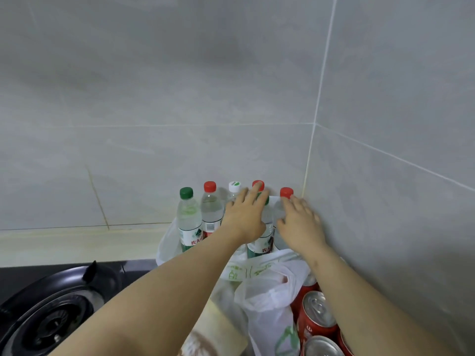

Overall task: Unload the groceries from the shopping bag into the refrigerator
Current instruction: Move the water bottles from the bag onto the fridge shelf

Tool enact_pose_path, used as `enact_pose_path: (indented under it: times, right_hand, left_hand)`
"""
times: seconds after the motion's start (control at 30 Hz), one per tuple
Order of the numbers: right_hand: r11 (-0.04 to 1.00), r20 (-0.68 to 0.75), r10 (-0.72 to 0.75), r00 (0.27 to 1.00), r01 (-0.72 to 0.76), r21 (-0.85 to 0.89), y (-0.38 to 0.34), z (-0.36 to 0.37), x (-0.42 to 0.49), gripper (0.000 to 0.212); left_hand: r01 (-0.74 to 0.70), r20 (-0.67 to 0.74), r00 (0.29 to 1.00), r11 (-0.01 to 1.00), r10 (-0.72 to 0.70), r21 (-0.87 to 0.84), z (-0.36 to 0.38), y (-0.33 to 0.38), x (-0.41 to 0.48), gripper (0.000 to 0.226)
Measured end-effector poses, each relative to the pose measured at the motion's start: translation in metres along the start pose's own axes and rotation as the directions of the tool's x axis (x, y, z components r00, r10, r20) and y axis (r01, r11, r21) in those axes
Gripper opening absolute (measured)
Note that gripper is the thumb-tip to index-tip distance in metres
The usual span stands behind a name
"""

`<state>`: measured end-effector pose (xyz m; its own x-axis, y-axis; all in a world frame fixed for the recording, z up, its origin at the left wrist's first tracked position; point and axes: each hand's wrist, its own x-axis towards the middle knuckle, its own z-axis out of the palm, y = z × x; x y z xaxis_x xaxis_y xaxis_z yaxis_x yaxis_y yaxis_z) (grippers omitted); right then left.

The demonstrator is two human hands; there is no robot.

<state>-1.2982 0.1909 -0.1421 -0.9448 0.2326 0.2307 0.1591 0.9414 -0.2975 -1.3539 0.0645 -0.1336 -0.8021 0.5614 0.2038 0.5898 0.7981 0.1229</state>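
Left hand (244,214): I see it laid over a green-capped bottle (261,246) in the front row, fingers stretched across its neck. The thumb is hidden, so I cannot tell whether it grasps the bottle or only rests on it.
Right hand (299,222): fingers spread and loose, lying against the rightmost red-capped bottle (286,192); released, nothing clenched.
Back row (210,201): more bottles stand upright against the tiled wall (154,111), with green, red, white and red caps from left to right.
Shopping bag (267,299): white plastic, slumped open on the counter (77,242) in the wall corner, with the bottles standing in it.
Cans (318,312): red, upright, at lower right under my right forearm; I cannot tell whether they sit inside the bag.
Stove burner (51,319): black, at lower left, well apart from the bag.
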Motion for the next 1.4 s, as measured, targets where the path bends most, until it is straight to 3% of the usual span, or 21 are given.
enact_pose_path:
  times: [0.23, 0.33, 0.5, 0.67, 0.77, 0.83, 0.93, 1.03, 1.17, 1.4]
  right_hand:
    - [0.997, -0.057, -0.033, 0.998, 0.029, -0.073, 0.004, 0.010, 0.006, 0.051]
    - [0.996, -0.069, -0.041, 0.997, 0.035, -0.086, 0.004, 0.012, 0.002, 0.052]
    - [0.997, -0.079, -0.047, 0.996, 0.042, -0.063, 0.005, 0.012, -0.004, 0.053]
    - [0.997, -0.076, -0.057, 0.995, 0.052, -0.064, 0.006, 0.011, -0.011, 0.052]
    - [0.997, -0.081, -0.060, 0.995, 0.055, -0.063, 0.006, 0.011, -0.012, 0.052]
    - [0.997, -0.085, -0.062, 0.994, 0.057, -0.061, 0.005, 0.012, -0.013, 0.052]
    - [0.998, -0.090, -0.062, 0.994, 0.059, -0.038, 0.006, 0.011, -0.015, 0.053]
    - [0.996, -0.102, -0.085, 0.991, 0.088, 0.027, 0.008, 0.012, -0.017, 0.056]
    - [0.961, -0.105, -0.084, 0.991, 0.109, 0.255, 0.010, 0.011, -0.016, 0.052]
    - [0.853, -0.014, 0.052, 0.999, -0.037, 0.520, 0.016, 0.002, -0.005, 0.041]
  left_hand:
    - [0.010, 0.144, 0.990, 1.000, -0.010, 0.003, 0.011, -0.003, 0.017, 0.078]
    - [0.004, 0.050, 0.999, 0.994, 0.002, -0.105, 0.012, 0.000, 0.014, 0.067]
    - [0.033, -0.165, 0.983, 0.957, -0.083, -0.287, 0.017, -0.003, 0.005, 0.022]
    - [0.040, -0.242, 0.957, 0.900, -0.159, -0.434, 0.025, -0.008, -0.007, 0.033]
    - [0.090, -0.196, 0.950, 0.817, -0.242, -0.570, 0.031, -0.012, -0.006, 0.047]
    - [0.127, -0.137, 0.955, 0.777, -0.264, -0.616, 0.034, -0.012, -0.007, 0.038]
    - [0.176, 0.007, 0.960, 0.586, -0.278, -0.791, 0.036, -0.012, -0.012, 0.025]
    - [0.280, 0.169, 0.947, 0.443, -0.273, -0.852, 0.041, -0.010, -0.017, 0.032]
    - [0.309, 0.213, 0.939, 0.392, -0.270, -0.867, 0.045, -0.008, -0.016, 0.030]
    - [0.327, 0.222, 0.934, 0.415, -0.281, -0.849, 0.047, -0.011, -0.013, 0.029]
